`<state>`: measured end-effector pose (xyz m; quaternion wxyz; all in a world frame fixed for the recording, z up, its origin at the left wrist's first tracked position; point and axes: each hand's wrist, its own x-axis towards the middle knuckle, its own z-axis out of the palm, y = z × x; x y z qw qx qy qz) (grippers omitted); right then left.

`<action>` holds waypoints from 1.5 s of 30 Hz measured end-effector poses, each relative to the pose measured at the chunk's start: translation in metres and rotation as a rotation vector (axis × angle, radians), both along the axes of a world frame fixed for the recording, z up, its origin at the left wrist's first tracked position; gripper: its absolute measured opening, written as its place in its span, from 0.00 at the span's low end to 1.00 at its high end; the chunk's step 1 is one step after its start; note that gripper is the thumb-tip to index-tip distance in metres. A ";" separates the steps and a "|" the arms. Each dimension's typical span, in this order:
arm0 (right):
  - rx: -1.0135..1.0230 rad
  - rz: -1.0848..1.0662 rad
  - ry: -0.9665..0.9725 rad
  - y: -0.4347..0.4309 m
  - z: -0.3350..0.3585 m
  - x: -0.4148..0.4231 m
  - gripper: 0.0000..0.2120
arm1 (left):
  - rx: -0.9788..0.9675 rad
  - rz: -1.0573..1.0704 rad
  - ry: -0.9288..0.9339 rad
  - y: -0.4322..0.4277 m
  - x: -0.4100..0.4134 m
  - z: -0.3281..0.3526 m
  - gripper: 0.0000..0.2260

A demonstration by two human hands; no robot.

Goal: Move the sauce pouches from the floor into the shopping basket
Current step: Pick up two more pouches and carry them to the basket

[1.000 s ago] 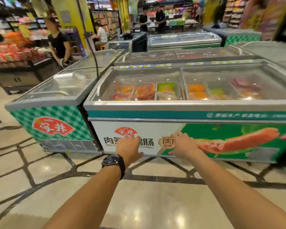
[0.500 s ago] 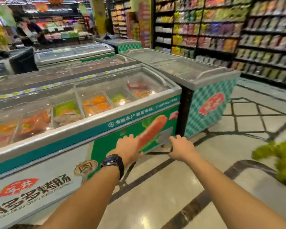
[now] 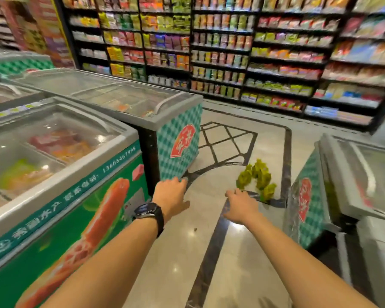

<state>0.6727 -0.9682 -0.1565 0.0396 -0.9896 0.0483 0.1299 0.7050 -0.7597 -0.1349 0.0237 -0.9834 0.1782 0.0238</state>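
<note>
Between the freezers (image 3: 178, 141), sauce pouches (image 3: 257, 181) sit on open floor (image 3: 231, 252).

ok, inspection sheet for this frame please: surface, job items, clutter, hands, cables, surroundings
Surface: glossy pale tiled floor with dark inlaid lines.
Job's things: green sauce pouches clustered on the floor just beyond the right hand, blurred, so a count is unsure; shopping basket not in view.
Clutter: one small dark speck on the floor between the forearms.
Hands: left hand and right hand both stretched forward, empty, touching nothing; a black watch on the left wrist.
Cables: nothing seen.
Surroundings: glass-topped chest freezers on the left, another freezer on the right, stocked shelves along the back.
</note>
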 end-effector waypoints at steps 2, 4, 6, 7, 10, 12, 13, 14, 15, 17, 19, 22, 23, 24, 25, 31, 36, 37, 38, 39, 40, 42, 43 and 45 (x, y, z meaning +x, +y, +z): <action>-0.004 -0.064 0.011 -0.006 0.001 0.022 0.27 | -0.016 -0.049 0.018 -0.007 0.034 -0.001 0.26; -0.008 -0.108 0.019 -0.009 0.004 0.042 0.29 | -0.007 -0.102 0.036 -0.012 0.064 -0.005 0.28; 0.012 -0.157 0.000 -0.010 0.005 0.062 0.29 | 0.009 -0.135 0.033 -0.014 0.093 -0.009 0.28; 0.020 -0.174 -0.006 -0.012 0.006 0.070 0.28 | 0.012 -0.147 0.031 -0.015 0.106 -0.010 0.28; 0.019 -0.232 -0.007 -0.021 0.005 0.091 0.26 | 0.013 -0.198 0.054 -0.024 0.135 -0.011 0.26; 0.025 -0.274 -0.020 -0.030 0.003 0.107 0.27 | 0.020 -0.243 0.041 -0.035 0.158 -0.010 0.25; 0.033 -0.291 -0.024 -0.035 0.002 0.115 0.28 | 0.023 -0.261 0.034 -0.042 0.171 -0.010 0.24; 0.040 -0.303 -0.028 -0.041 0.000 0.124 0.29 | 0.023 -0.277 0.027 -0.049 0.183 -0.009 0.25; 0.046 -0.311 -0.031 -0.048 -0.002 0.132 0.30 | 0.024 -0.293 0.023 -0.057 0.195 -0.010 0.25; 0.050 -0.334 -0.033 -0.064 -0.007 0.152 0.30 | 0.029 -0.321 0.022 -0.076 0.219 -0.013 0.26; 0.047 -0.361 -0.027 -0.085 -0.013 0.176 0.29 | 0.044 -0.350 0.018 -0.097 0.244 -0.018 0.27; 0.041 -0.376 -0.032 -0.121 -0.021 0.220 0.27 | 0.081 -0.388 0.012 -0.133 0.289 -0.029 0.26; 0.049 -0.377 -0.034 -0.135 -0.024 0.236 0.28 | 0.095 -0.392 0.012 -0.145 0.306 -0.032 0.26; 0.059 -0.380 -0.031 -0.149 -0.027 0.252 0.28 | 0.106 -0.391 0.014 -0.158 0.323 -0.035 0.26; 0.067 -0.384 -0.028 -0.163 -0.029 0.268 0.28 | 0.113 -0.387 0.020 -0.171 0.339 -0.037 0.26; 0.076 -0.386 0.025 -0.240 -0.038 0.357 0.27 | 0.110 -0.396 0.026 -0.249 0.430 -0.035 0.25; 0.100 -0.401 0.049 -0.282 -0.041 0.414 0.29 | 0.124 -0.383 0.049 -0.294 0.492 -0.041 0.24; 0.104 -0.411 0.047 -0.292 -0.043 0.425 0.29 | 0.123 -0.383 0.055 -0.304 0.506 -0.043 0.25; 0.109 -0.420 0.045 -0.301 -0.045 0.436 0.29 | 0.118 -0.388 0.061 -0.313 0.520 -0.046 0.25; 0.114 -0.428 0.045 -0.311 -0.048 0.447 0.28 | 0.112 -0.394 0.067 -0.321 0.533 -0.049 0.25; 0.119 -0.438 0.046 -0.319 -0.051 0.458 0.27 | 0.107 -0.399 0.071 -0.330 0.547 -0.053 0.26; 0.122 -0.455 0.047 -0.337 -0.059 0.483 0.27 | 0.107 -0.408 0.074 -0.348 0.578 -0.062 0.25; 0.123 -0.462 0.050 -0.347 -0.063 0.497 0.27 | 0.109 -0.412 0.075 -0.358 0.595 -0.068 0.25; 0.125 -0.472 0.066 -0.367 -0.071 0.530 0.25 | 0.105 -0.427 0.080 -0.378 0.634 -0.080 0.24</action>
